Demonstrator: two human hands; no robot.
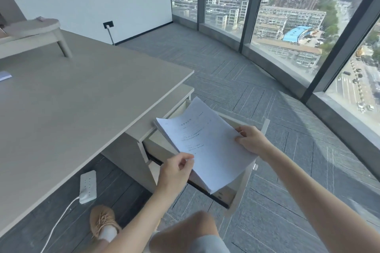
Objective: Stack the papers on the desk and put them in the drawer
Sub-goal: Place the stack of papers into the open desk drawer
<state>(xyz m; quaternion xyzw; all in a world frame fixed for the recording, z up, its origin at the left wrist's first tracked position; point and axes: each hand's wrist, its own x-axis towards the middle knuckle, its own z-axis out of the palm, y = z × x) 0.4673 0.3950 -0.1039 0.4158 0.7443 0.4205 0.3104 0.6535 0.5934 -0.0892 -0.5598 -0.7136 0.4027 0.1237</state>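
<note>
— Looking around you, what's close?

— A white power strip (pixel 88 186) on the carpet under the tabletop (pixel 82 96), your tan shoe (pixel 102 223) beside its cord, windows to your right.

— And the papers?

— The stack of papers (pixel 207 144) hangs over the open drawer (pixel 244 181), long axis running from your near side away toward the tabletop's corner, near end sagging.

— My hands?

— Your left hand (pixel 174 170) pinches the near left edge; your right hand (pixel 251 139) grips the right edge. Both are closed on the stack.
</note>
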